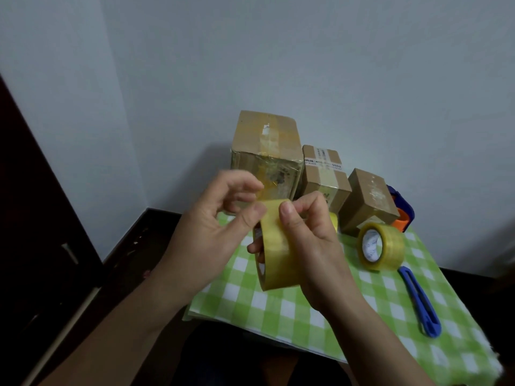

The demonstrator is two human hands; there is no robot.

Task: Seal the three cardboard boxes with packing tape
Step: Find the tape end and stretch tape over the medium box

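Head view looks down on a green-and-white checked cloth [292,310] spread over a dark table [145,246] set against a pale wall [278,51]. At the far edge stand three cardboard boxes: large [266,151], middle [324,174], small [367,201]. Near the middle, the right hand [315,246] grips a tape roll [278,257] while the left hand [211,227] pinches at its loose end. A second roll [380,246] and a blue cutter [419,302] lie to the right.
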